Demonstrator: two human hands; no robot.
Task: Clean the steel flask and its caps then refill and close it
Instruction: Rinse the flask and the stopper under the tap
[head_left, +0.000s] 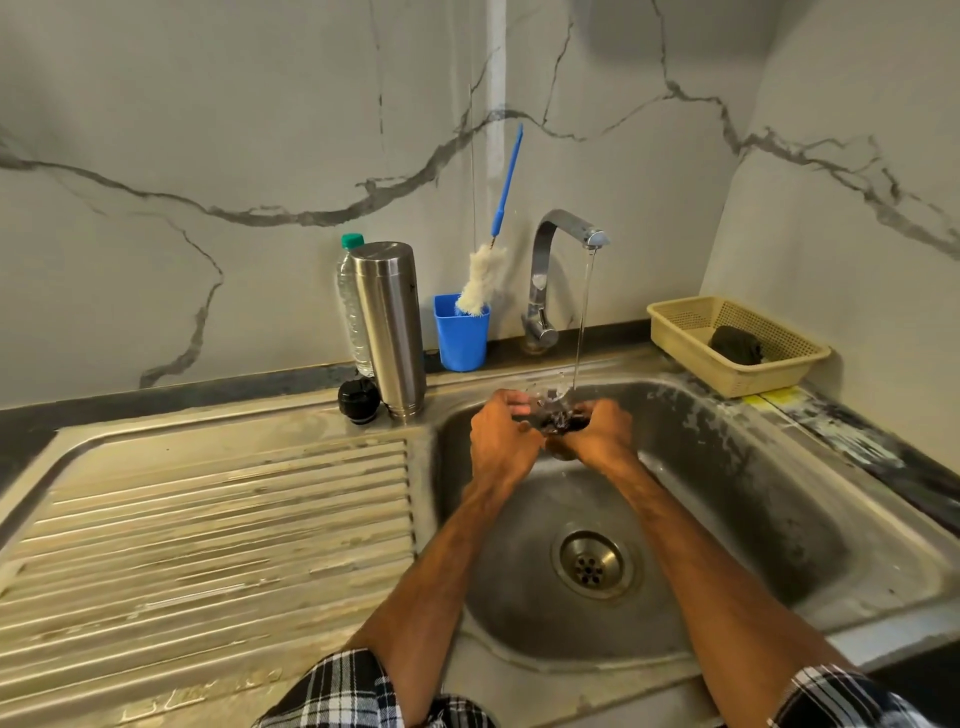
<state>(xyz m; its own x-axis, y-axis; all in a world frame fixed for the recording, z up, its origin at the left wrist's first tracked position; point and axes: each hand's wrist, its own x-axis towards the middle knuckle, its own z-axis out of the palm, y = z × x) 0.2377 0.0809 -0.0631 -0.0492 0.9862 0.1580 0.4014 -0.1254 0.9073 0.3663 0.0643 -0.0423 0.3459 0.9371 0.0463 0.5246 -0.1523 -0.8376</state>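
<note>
Marble-walled sink (779, 467): we close both hands' fingers (511, 402) around a dark cap (561, 421) under the tap (566, 228), rinsing; flask (389, 322) drains inverted.

No readable text, label, brand, number or sign anywhere in view. Steel flask (389, 327): plain brushed metal, no marking legible. Plastic bottle (351, 306) behind it: clear, without a legible label. Blue cup (461, 335) and yellow basket (691, 322): unmarked. Faint raised marks near the front edge of the sink drainboard (171, 701), too blurred to read.
</note>
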